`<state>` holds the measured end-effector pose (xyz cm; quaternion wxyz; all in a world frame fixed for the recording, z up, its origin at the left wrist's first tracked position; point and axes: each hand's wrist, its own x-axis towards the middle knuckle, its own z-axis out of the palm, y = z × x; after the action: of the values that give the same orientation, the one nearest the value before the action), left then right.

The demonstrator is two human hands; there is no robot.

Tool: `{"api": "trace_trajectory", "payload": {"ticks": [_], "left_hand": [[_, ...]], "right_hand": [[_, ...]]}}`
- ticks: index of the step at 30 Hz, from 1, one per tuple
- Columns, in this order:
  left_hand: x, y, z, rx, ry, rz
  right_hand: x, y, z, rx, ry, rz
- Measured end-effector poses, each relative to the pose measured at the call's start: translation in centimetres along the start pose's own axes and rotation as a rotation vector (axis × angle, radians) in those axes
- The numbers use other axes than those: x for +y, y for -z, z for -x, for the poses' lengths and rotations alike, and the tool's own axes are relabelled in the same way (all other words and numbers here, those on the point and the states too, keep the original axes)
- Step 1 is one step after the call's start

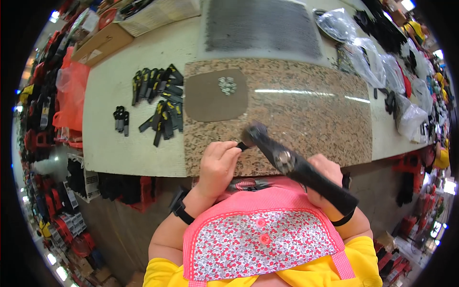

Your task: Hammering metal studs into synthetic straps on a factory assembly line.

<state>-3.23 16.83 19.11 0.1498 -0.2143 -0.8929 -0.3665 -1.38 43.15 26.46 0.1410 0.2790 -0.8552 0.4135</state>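
Note:
My left hand [220,165] pinches a small black piece [243,146] at the near edge of the stone slab. The piece's tip is beside the rounded dark end of a long black bar-shaped tool [306,174], which has a round metal bolt on it. This bar slants across the view toward the lower right. Behind it, my right hand [326,168] is curled closed; the bar covers part of it and hides what the fingers hold. On the slab, a brown mat [210,103] carries a small cluster of shiny metal pieces [227,85].
Several black-and-yellow strap-like pieces [165,115] lie in bunches left of the slab [311,119]. A few smaller black pieces [121,120] are farther left. Cardboard boxes [103,44] stand at the back left, a red plastic bag [71,95] hangs at the left edge, and clear bags [368,62] lie right.

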Motion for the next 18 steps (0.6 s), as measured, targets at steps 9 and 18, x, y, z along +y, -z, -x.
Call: {"api": "trace_trajectory", "payload": {"ticks": [9, 18], "left_hand": [[-7.7, 5.3, -0.9, 0.346, 0.166, -0.228], [-14.2, 9.1, -3.0, 0.269, 0.378, -0.421]], "right_hand": [[3.5, -2.0, 4.9, -0.001, -0.406, -0.167], [5.4, -2.6, 5.8, 0.287, -0.765, -0.396]]}}
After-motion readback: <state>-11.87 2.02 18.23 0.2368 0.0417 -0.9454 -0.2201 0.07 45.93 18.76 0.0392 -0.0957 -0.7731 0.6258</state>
